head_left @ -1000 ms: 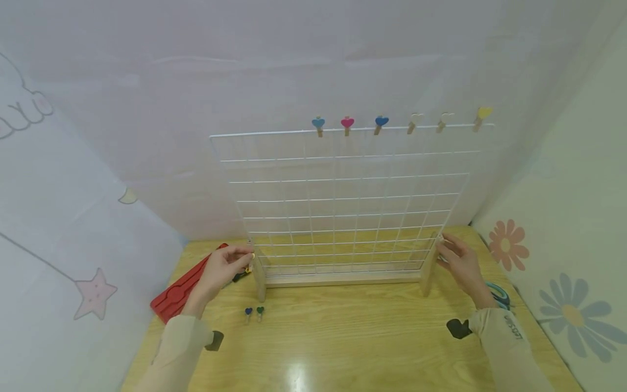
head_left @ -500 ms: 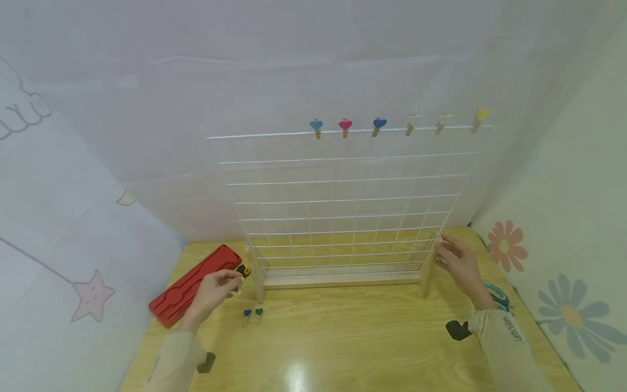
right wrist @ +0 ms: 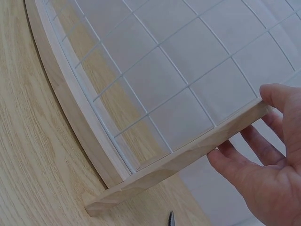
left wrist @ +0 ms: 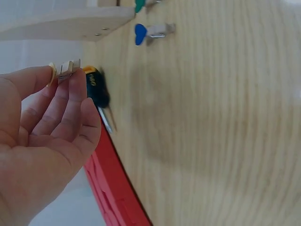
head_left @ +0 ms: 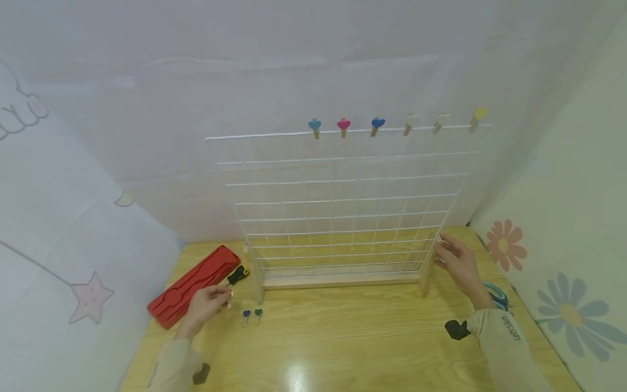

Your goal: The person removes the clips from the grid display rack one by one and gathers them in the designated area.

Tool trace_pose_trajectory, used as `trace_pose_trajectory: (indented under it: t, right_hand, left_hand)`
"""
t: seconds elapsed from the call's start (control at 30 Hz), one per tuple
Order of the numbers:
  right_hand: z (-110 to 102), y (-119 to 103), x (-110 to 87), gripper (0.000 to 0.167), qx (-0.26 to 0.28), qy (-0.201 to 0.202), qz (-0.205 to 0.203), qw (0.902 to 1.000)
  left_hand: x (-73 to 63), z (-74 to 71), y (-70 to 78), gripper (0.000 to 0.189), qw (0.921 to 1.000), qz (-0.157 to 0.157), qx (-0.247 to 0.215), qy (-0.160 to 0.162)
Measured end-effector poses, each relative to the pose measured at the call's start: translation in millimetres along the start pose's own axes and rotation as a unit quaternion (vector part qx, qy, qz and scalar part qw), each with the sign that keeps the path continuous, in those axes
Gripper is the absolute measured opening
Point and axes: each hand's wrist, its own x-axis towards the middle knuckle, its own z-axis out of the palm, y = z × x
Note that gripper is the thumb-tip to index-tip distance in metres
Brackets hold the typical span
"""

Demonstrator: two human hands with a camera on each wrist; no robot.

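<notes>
My left hand (head_left: 203, 305) pinches a small wooden clothespin (left wrist: 68, 69) with a pale yellow top between thumb and fingertips, over the table's left side. My right hand (head_left: 459, 264) grips the upper end of the right wooden side post (right wrist: 188, 150), thumb on one side and fingers on the other. A white wire grid (head_left: 338, 201) stands upright in this wooden frame. Along its top bar sit several heart clothespins, among them a light blue one (head_left: 314, 126), a pink one (head_left: 344, 125) and a yellow one (head_left: 479, 114). Blue (head_left: 246, 314) and green (head_left: 258, 313) heart clothespins lie on the table.
Left of the frame lies a red tray (head_left: 193, 286), beside a black and yellow screwdriver (head_left: 238, 274). Teal-handled scissors (head_left: 497, 296) lie by my right wrist. Patterned cloth walls (head_left: 73, 218) stand around the wooden table (head_left: 343, 337).
My left hand has moved away from the left side post, down and to the left, with the clothespin in its fingers. My right hand stays on the right post.
</notes>
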Motion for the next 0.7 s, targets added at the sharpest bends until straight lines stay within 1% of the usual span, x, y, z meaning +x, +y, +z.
trace_pose_trajectory:
  t: [0.1,0.2,0.3,0.4,0.57,0.7]
  right_hand:
    - [0.5,0.8,-0.2,0.059,0.008,0.001,-0.002,1.0000]
    - [0.2,1.5,0.0,0.058,0.013,0.000,-0.006,0.9999]
    - [1.2,1.0,1.1,0.058,0.015,-0.003,-0.007,0.9999]
    - [2.5,-0.6,1.9,0.059,0.013,-0.004,-0.005,0.9999]
    - [3.0,-2.7,0.0,0.061,0.011,-0.006,-0.001,0.9999]
    - [2.3,-2.1,-2.1,0.061,0.017,-0.002,-0.001,0.9999]
  left_hand:
    - [2.1,2.2,-12.5,0.033,0.9999,-0.011,0.005,0.002]
    - [5.3,6.0,-22.5,0.031,0.9999,-0.015,0.006,0.004]
    - [7.9,9.1,-29.4,0.028,0.9998,-0.017,0.000,0.008]
    - [9.2,12.0,-33.8,0.024,0.9997,-0.018,0.007,0.017]
    - [10.7,16.9,-39.7,0.019,0.9981,-0.002,0.048,0.038]
    - [9.8,19.9,-41.0,0.017,0.9951,0.014,0.084,0.049]
